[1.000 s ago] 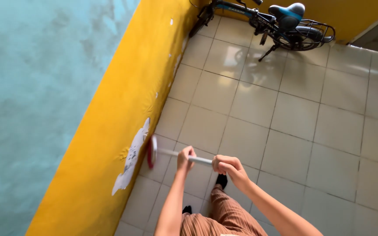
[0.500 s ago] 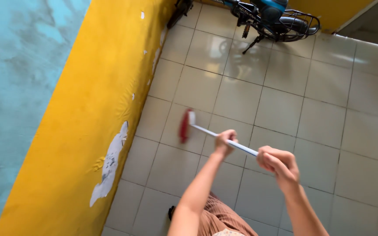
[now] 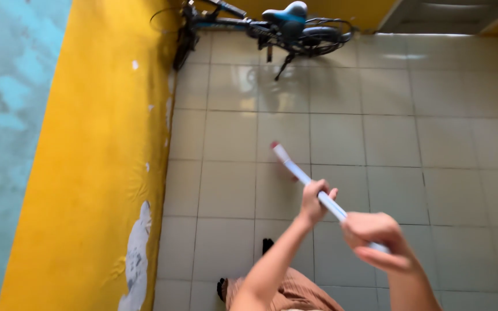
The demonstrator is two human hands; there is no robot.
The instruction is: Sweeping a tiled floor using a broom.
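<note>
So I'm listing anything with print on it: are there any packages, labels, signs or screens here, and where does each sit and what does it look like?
No packages, signs or screens show.
Bicycle: parked by the far wall, dark frame with a strip of light marking on its tube, too small to make out.
Both hands, left and right, grip a plain white broom handle with no label showing.

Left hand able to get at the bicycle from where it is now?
Probably not. The left hand grips the broom handle, and the bicycle stands by the far wall, several bare floor tiles away.
</note>
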